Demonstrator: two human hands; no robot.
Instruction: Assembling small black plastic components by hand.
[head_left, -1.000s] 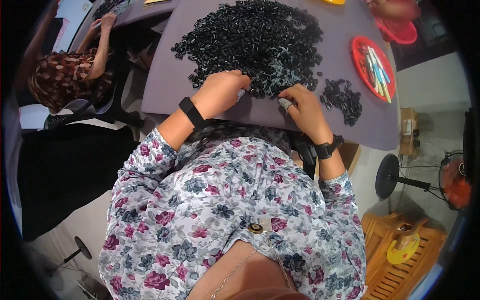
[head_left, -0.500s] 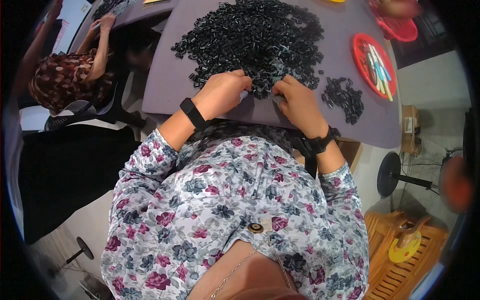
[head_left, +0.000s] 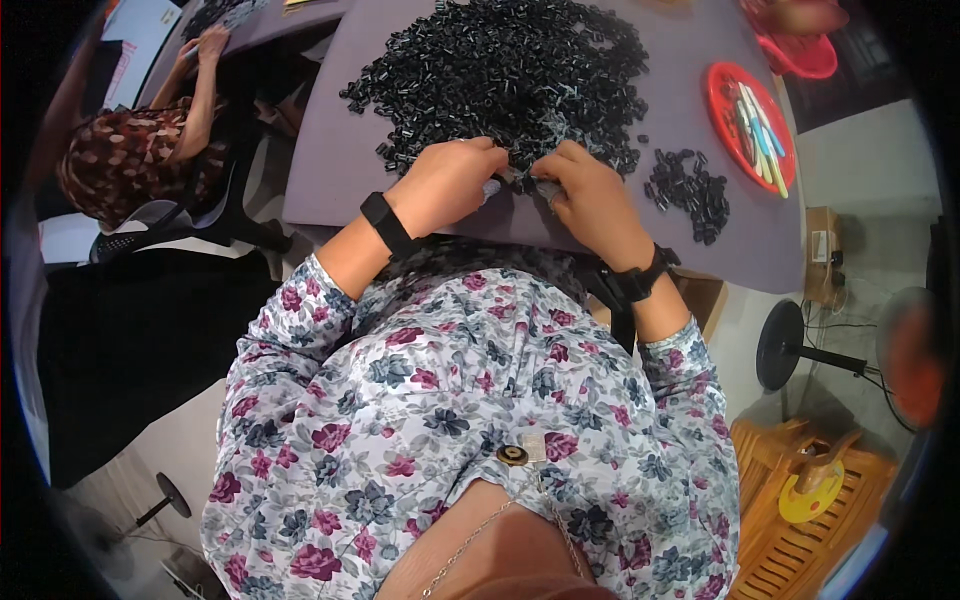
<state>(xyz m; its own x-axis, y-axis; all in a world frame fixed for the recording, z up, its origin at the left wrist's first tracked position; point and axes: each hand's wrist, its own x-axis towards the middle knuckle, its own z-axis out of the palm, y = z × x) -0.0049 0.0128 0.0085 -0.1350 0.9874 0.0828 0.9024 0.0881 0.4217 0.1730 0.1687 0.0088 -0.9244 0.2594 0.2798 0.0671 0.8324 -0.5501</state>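
A large heap of small black tube-shaped pieces (head_left: 500, 70) covers the middle of the grey-purple table (head_left: 335, 150). My left hand (head_left: 450, 175) is at the heap's near edge, its fingers pinched together. Facing it, my right hand (head_left: 590, 195) is also closed, thumb against forefinger, its tips just short of the left fingertips. Something small and dark shows between the two hands, too small to name. Greyish material shows under the fingers of each hand; I cannot tell what it is. Thin grey scraps (head_left: 560, 128) lie among the black pieces beyond my right hand.
A smaller pile of black pieces (head_left: 688, 195) lies to the right. Behind it sits a red round tray (head_left: 718, 115) holding several light-handled tools (head_left: 762, 140). Another person (head_left: 140, 150) works at the left table. An orange-brown plastic chair (head_left: 800, 510) stands at lower right.
My right hand has moved left, bringing its fingertips close to those of my left hand. The left hand has shifted only slightly; both stay pinched.
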